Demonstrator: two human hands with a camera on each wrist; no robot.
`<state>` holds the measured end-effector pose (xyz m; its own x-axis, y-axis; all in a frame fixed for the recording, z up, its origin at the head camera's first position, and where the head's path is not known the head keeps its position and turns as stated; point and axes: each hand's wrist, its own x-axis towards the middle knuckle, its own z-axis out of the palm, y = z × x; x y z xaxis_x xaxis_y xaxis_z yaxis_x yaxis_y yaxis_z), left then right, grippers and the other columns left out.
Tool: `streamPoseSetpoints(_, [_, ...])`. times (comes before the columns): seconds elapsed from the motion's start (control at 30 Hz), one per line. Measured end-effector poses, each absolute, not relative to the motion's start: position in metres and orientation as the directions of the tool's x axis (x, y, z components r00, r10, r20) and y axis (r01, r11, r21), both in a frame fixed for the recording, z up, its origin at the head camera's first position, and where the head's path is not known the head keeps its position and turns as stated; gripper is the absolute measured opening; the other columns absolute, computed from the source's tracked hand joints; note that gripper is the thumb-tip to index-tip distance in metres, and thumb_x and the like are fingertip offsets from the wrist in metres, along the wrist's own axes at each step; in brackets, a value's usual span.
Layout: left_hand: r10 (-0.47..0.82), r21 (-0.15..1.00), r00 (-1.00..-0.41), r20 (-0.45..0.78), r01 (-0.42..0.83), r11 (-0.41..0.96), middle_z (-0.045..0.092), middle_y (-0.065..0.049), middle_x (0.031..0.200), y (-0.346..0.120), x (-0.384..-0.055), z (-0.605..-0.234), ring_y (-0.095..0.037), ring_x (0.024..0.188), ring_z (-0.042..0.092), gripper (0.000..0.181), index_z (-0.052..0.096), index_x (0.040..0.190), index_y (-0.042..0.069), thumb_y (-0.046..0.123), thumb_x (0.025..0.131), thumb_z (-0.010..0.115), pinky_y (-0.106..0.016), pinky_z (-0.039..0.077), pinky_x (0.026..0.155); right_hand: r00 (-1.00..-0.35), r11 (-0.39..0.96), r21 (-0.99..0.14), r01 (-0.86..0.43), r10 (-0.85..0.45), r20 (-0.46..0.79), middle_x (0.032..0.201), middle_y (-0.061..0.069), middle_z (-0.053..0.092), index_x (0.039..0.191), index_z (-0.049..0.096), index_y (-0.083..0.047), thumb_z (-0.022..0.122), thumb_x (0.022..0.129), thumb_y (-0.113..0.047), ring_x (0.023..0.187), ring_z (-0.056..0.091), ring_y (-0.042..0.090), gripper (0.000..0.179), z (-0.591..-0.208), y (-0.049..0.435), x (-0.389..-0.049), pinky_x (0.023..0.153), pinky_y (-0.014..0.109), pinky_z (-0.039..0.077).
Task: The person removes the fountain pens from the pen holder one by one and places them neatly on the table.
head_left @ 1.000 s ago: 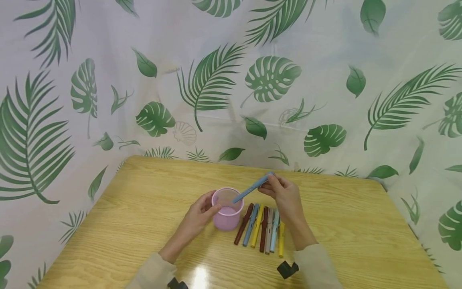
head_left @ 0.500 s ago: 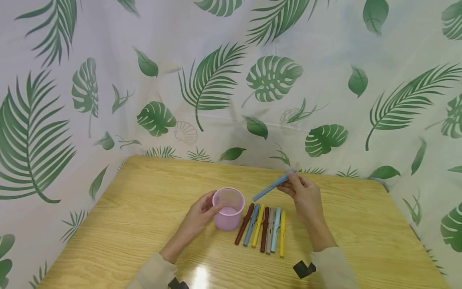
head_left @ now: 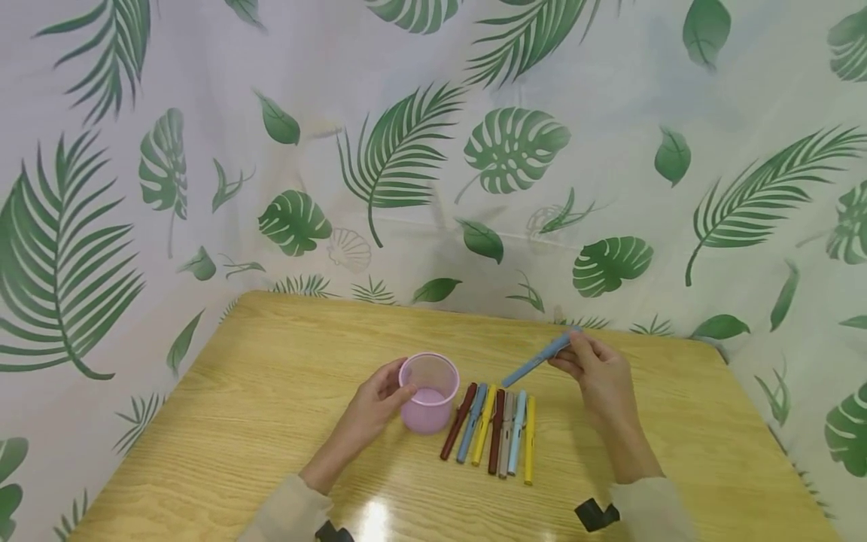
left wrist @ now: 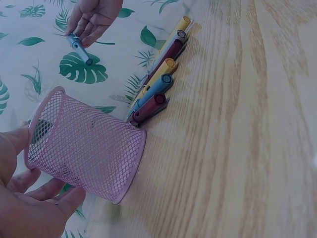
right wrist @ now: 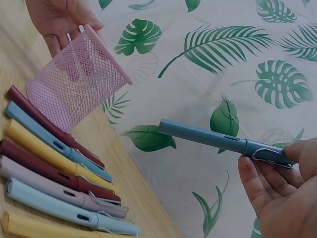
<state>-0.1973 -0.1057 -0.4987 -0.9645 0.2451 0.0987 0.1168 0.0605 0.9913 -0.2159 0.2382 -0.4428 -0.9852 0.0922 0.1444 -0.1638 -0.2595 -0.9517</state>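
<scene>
A pink mesh pen cup (head_left: 427, 418) stands upright on the table, its inside bare in the head view. My left hand (head_left: 372, 400) grips its rim and side, thumb at the front of the rim. Up in the air to the right, my right hand (head_left: 603, 376) pinches a blue pen (head_left: 538, 359) by its clip end. The pen (right wrist: 208, 139) slants, with its free end toward the cup. Between cup and right hand several pens lie side by side: a dark red pen (head_left: 458, 421), another blue pen (head_left: 472, 423), a light blue pen (head_left: 517, 433) and a yellow pen (head_left: 530, 440) among them.
The wooden table (head_left: 271, 361) reaches back to a white curtain (head_left: 420, 286) printed with green leaves, which also hangs at both sides. Black wrist straps with a camera mount (head_left: 596, 515) sit at the sleeves.
My right hand has carried the blue pen from over the cup's mouth to the right, past the row of pens. My left hand and the cup have stayed put.
</scene>
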Motion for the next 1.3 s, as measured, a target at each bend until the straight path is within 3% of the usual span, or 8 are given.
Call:
streamPoseSetpoints(0.43, [0.236,0.992,-0.967,0.094,0.112,0.06,0.052,-0.031,0.145,-0.105,-0.197,-0.498,-0.046,0.135,0.051,0.055,0.043,0.151,-0.006,0.011,0.104,0.064,-0.049,0.044,0.112,-0.989,-0.173,-0.979,-0.108,0.118,0.089,0.094,0.004,0.072,0.108,0.076,-0.009,0.063,0.105,-0.022,0.084,0.073,0.013,0.019,-0.449,0.264,-0.208,0.083,0.027,0.06])
streamPoseSetpoints(0.87, [0.236,0.993,-0.967,0.094,0.109,0.054,0.052,-0.033,0.145,-0.104,-0.196,-0.496,-0.046,0.136,0.05,0.056,0.042,0.151,-0.008,0.011,0.103,0.064,-0.048,0.044,0.112,-0.996,-0.149,-0.986,-0.068,0.069,0.058,0.093,0.002,0.071,0.108,0.076,-0.009,0.061,0.106,-0.022,0.081,0.07,0.012,0.02,-0.458,0.288,-0.201,0.08,0.025,0.061])
streamPoseSetpoints(1.3, [0.247,0.991,-0.965,0.094,0.113,0.065,0.052,-0.032,0.145,-0.105,-0.196,-0.495,-0.044,0.136,0.051,0.057,0.041,0.152,-0.008,0.013,0.104,0.064,-0.048,0.044,0.113,-1.0,-0.04,-0.999,0.022,-0.006,-0.022,0.098,0.003,0.07,0.113,0.073,-0.007,0.061,0.106,-0.027,0.085,0.069,0.013,0.024,-0.473,0.295,-0.2,0.082,0.027,0.061])
